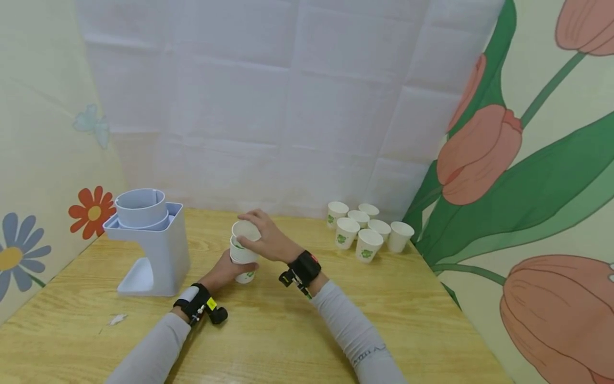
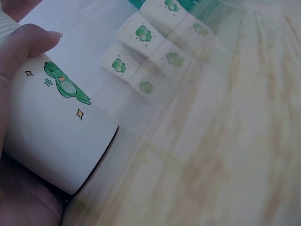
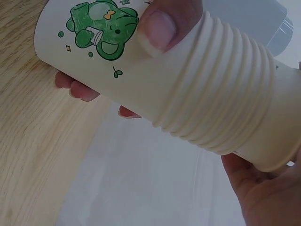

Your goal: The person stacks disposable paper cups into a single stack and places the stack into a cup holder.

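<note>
Your left hand clamps its fingers round the paper-cup stack over the wooden surface, your right hand's fingers grip the top cup, and squeezing too hard could buckle their walls.

left hand losing some fingers behind the paper cup stack in head view, left wrist view's edge chopping off the stack's top, rearmost paper cup kinda hiding behind others, sleeve lettering looking unreadable, white scrap being too tiny to ID
</note>
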Available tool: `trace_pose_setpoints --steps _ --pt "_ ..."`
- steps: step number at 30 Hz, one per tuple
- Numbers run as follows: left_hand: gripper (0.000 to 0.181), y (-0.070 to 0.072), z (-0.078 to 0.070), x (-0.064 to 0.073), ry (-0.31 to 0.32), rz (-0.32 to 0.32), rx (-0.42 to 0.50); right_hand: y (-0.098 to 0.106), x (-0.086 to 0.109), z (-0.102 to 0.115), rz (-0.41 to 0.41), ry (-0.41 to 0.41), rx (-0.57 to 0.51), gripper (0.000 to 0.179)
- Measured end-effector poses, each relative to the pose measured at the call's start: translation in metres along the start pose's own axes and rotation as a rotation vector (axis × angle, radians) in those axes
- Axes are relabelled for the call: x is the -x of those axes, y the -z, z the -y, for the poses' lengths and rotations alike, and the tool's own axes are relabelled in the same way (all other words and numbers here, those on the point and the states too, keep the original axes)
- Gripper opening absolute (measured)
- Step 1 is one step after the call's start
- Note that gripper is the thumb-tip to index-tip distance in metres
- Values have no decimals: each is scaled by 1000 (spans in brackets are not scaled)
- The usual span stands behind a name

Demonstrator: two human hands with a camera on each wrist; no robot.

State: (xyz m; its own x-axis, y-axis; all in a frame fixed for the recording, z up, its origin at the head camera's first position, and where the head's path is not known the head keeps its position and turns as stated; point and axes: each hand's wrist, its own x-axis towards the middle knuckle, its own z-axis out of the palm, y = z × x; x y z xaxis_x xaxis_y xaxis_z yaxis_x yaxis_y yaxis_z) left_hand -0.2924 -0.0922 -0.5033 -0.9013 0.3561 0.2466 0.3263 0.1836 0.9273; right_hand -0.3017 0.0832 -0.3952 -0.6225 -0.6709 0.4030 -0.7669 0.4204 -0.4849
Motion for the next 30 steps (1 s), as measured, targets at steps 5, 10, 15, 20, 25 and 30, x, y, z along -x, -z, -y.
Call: trace_pose_setpoints --steps 5,10,15,20,25,30 --pt "60 1 0 -1 5 2 10 -1 0 -2 1 0 21 54" --pt "60 1 1 0 14 1 22 -2 1 -3 19 -6 40 53" --pt "62 1 -1 0 2 -7 17 -2 -1 -4 49 -14 68 52" --pt "62 1 -1 0 9 -10 13 -1 -1 -5 91 -25 68 54" --pt "61 0 -1 1 29 -18 19 0 0 -5 121 -52 45 57" --pt "60 -2 0 0 50 -21 18 1 1 -8 138 -69 34 57"
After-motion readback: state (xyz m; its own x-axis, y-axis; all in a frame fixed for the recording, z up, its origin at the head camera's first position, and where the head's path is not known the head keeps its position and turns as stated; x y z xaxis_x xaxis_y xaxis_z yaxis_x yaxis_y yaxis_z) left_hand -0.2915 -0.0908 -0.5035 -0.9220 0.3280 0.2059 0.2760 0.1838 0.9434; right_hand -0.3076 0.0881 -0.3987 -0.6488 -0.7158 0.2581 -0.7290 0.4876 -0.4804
